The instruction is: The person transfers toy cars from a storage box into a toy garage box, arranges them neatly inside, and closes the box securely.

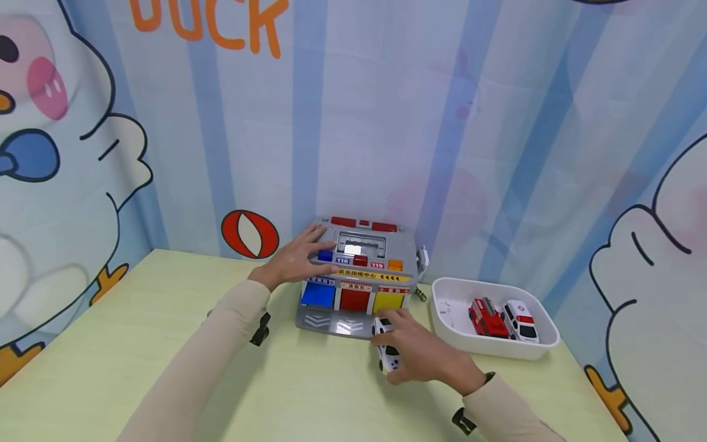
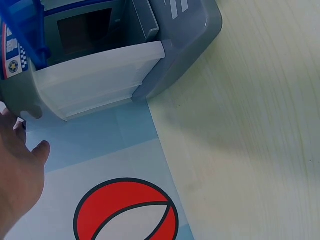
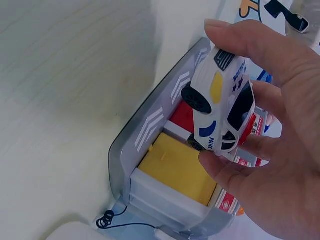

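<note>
A grey toy station (image 1: 361,245) with blue, red and yellow doors stands against the curtain. My left hand (image 1: 298,256) rests with spread fingers on the left of its roof; in the left wrist view the hand (image 2: 22,170) is at its side, and the blue door (image 2: 25,30) is raised over a bay. My right hand (image 1: 422,350) holds a white police car (image 1: 386,350) at the front right of the station's ramp (image 1: 337,323). In the right wrist view, thumb and fingers grip the car (image 3: 220,100) near the yellow door (image 3: 177,167).
Right of the station, a white tray (image 1: 491,348) holds a red fire truck (image 1: 488,319) and a white ambulance (image 1: 521,320). A thin black coiled cord (image 3: 105,220) lies beside the station. A striped curtain (image 1: 364,123) hangs behind the table (image 1: 309,393).
</note>
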